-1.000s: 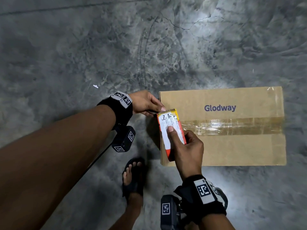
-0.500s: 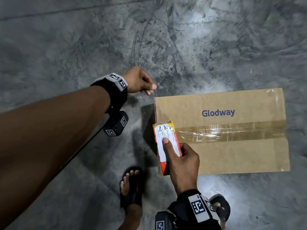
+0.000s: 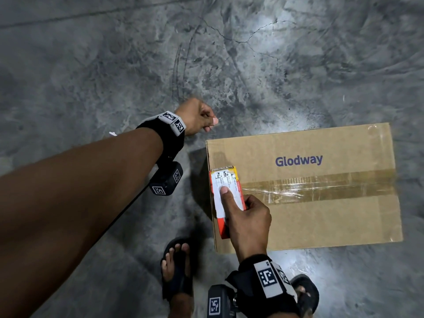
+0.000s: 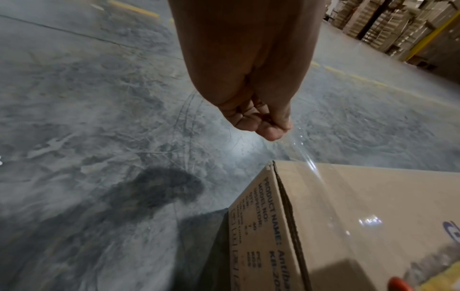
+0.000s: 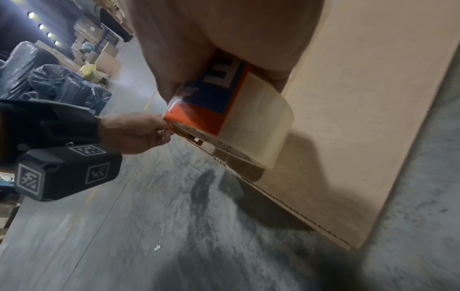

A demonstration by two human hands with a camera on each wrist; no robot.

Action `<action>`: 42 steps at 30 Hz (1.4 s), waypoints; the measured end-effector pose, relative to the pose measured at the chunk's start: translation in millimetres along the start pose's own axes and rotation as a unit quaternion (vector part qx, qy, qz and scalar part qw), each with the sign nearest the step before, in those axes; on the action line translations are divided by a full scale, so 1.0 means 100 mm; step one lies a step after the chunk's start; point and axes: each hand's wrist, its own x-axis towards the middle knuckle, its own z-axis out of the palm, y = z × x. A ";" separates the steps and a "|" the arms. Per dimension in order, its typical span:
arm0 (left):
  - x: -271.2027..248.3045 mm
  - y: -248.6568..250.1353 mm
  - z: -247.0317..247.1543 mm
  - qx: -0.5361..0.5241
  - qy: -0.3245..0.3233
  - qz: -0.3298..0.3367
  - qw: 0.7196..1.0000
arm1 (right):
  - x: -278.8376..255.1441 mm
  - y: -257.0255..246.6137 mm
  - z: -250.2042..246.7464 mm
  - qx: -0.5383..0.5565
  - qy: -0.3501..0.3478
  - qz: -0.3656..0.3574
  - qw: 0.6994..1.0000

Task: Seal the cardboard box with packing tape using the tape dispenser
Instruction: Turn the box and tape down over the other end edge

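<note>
While clear tape (image 4: 305, 155) stretches, cardboard box (image 3: 321, 223) lies flat-sealed.

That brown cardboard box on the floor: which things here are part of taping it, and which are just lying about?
Part of the job:
- brown cardboard box printed Glodway
- orange tape dispenser with clear tape roll, gripped by the right hand
- clear tape strip, pinched by the left hand

Just lying about:
- small white scrap on the concrete floor
- dark wrapped bundles
- stacked boxes
</note>
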 end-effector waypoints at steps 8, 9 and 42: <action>0.03 -0.02 0.06 0.013 0.008 -0.006 1.000 | 0.03 -0.06 -0.01 -0.025 0.006 -0.013 1.000; 0.04 -0.04 0.08 0.016 0.012 -0.010 1.000 | 0.04 -0.05 0.00 -0.026 0.006 -0.013 1.000; -0.76 0.15 0.44 0.279 -0.141 0.093 0.945 | 0.05 -0.14 0.02 -0.061 0.006 -0.006 0.998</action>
